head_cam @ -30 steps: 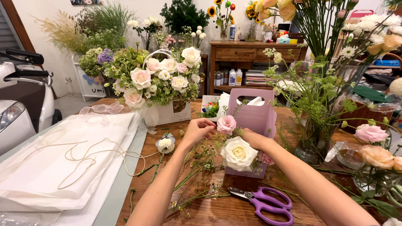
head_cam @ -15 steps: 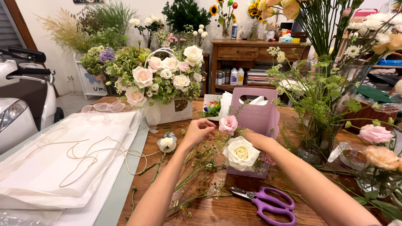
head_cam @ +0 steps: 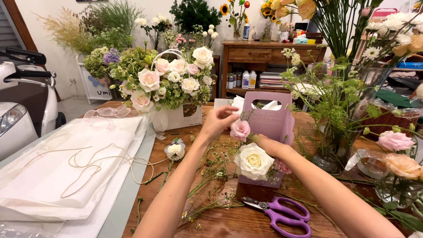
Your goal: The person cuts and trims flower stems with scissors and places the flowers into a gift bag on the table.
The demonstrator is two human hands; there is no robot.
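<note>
Two bare forearms in view, no sleeves visible up to frame edge. Left hand [head_cam: 219, 120] and right hand [head_cam: 269, 145]: no gloves, no rings, no watch or bracelets seen. Nails short, unpainted as far as visible. No other clothing in shot.

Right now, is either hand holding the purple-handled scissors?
No. The purple-handled scissors lie untouched on the wooden table, while the left hand and right hand work at the lilac paper flower box.

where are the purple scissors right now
In the head view, the purple scissors lie low and centre-right on the wooden table, just in front of the lilac flower box.
</note>
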